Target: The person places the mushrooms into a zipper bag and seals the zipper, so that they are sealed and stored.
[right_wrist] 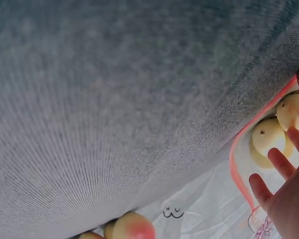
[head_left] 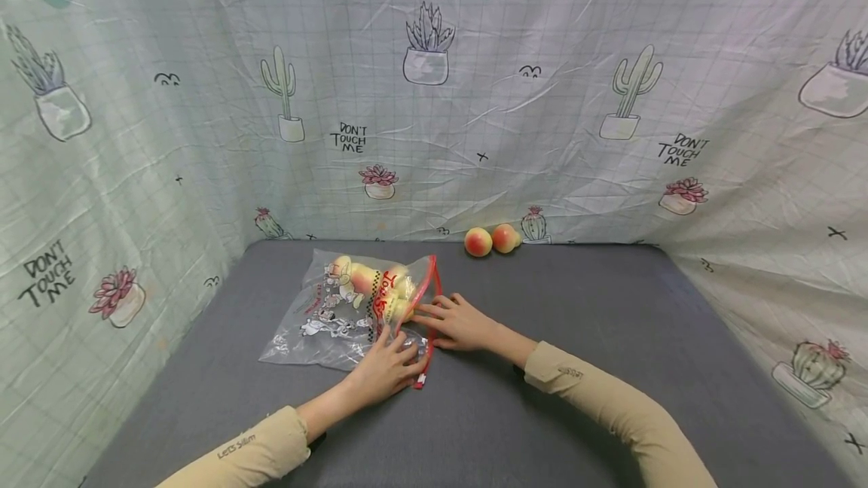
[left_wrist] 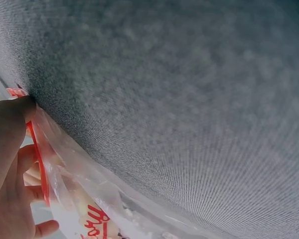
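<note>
Where the left hand [head_left: 385, 369] meets the near end of the opening, a clear plastic zip bag [head_left: 322, 337] lies on its side on the grey tabletop [head_left: 556, 292]. Its body extends ahead of and to the left of the left hand; its mouth faces the right hand [head_left: 463, 324]. The film is transparent and wrinkled, printed with cartoon figures, red script lettering and a black checkered band. A red zip strip [head_left: 434, 266] edges the mouth, with a white slider [head_left: 422, 379] just beside the left fingertips. Several yellow fruits with red blush [head_left: 364, 277] bulge the bag ahead of the left hand; two pale yellow ones show inside the mouth, next to the right fingers, in the right wrist view.

The left forearm enters from the lower left. The left hand pinches the bag's red edge, thumb pressed over the strip and the remaining fingers spread along the mouth. The right forearm enters from the lower right, bent at the elbow. The right hand is held wide, fingers extended and separated across the mouth toward the fruits, gripping none of them. Both arms wear beige sleeves [head_left: 590, 399] with dark lettering.

Ahead of the right hand and slightly to its right, two loose red-and-yellow fruits [head_left: 478, 242] sit side by side near the cactus-print curtain [head_left: 475, 111].
</note>
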The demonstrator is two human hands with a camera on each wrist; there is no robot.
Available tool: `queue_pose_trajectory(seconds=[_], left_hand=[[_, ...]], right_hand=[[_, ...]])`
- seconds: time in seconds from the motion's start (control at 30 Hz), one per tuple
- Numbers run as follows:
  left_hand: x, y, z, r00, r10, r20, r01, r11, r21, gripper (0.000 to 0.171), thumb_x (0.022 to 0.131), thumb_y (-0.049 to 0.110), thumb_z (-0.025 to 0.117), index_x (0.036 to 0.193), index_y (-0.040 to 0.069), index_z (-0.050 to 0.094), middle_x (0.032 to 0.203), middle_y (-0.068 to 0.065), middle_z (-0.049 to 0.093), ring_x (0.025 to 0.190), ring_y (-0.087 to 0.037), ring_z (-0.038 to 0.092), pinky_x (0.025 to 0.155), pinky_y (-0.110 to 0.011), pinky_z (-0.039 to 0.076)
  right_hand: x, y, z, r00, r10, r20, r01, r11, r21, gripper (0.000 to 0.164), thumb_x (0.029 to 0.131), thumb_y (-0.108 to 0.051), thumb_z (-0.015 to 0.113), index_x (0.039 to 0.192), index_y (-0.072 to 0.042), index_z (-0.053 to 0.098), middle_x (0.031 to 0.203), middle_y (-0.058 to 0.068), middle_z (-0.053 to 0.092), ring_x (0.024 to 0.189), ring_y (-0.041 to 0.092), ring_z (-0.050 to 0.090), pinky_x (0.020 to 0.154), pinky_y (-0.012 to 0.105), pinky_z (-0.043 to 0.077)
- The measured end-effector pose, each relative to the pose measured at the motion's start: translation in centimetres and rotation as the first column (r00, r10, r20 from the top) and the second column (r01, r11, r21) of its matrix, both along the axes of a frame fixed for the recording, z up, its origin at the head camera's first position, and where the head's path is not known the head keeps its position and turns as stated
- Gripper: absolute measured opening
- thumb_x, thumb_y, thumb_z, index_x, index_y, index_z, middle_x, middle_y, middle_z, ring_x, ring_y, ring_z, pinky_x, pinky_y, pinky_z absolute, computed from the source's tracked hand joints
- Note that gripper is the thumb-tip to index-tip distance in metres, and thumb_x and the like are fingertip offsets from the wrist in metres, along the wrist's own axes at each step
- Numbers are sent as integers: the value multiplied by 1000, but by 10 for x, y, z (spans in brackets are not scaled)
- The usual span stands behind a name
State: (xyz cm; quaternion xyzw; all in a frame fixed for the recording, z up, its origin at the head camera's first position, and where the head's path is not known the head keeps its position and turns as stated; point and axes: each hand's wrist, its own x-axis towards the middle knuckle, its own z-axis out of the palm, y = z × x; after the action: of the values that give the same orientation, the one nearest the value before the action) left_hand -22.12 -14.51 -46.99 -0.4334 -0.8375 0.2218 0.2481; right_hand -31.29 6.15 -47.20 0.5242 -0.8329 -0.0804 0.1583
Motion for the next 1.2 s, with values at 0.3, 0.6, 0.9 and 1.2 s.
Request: queue_pose_trajectory(seconds=[0.3,0.6,0.9,1.2], left_hand=[[2,1,0,1000,11,1,-11,1000,8,41,81,51,50,117,33,55,106,6,60,100,-22,52,89,-47,38],[0,2,-1,1000,5,-13,-4,1000,17,39,79,51,52,114,33,57,104,6,60,98,-21,52,88,-46,38],[-1,3,-2,1000,5,-5,-5,1000,12,39,79,49,53,114,33,57,103,6,60,98,-21,52,88,-46,38],[0,3,-1,1000,8,-11,-8,1000,10,40,79,50,53,114,32,57,102,5,60,97,-21,52,88,-46,38]], right_hand=[[0,-5,5,1000,-1,15,0,1000,31,59,84,-48,52,136,-26,37,135,-4,44,111,16,43,81,37,38],[-4,-12,6,999,-13,-31,16,996,87,58,81,-49,54,133,-28,41,133,-5,46,113,16,44,78,36,40],[-11,-14,3,997,-2,-80,12,992,129,63,80,-56,48,135,-29,37,133,-5,46,107,16,46,74,33,41],[-21,-13,-3,994,52,-99,-42,994,104,66,81,-63,34,138,-30,30,130,-6,48,98,16,45,69,32,40]])
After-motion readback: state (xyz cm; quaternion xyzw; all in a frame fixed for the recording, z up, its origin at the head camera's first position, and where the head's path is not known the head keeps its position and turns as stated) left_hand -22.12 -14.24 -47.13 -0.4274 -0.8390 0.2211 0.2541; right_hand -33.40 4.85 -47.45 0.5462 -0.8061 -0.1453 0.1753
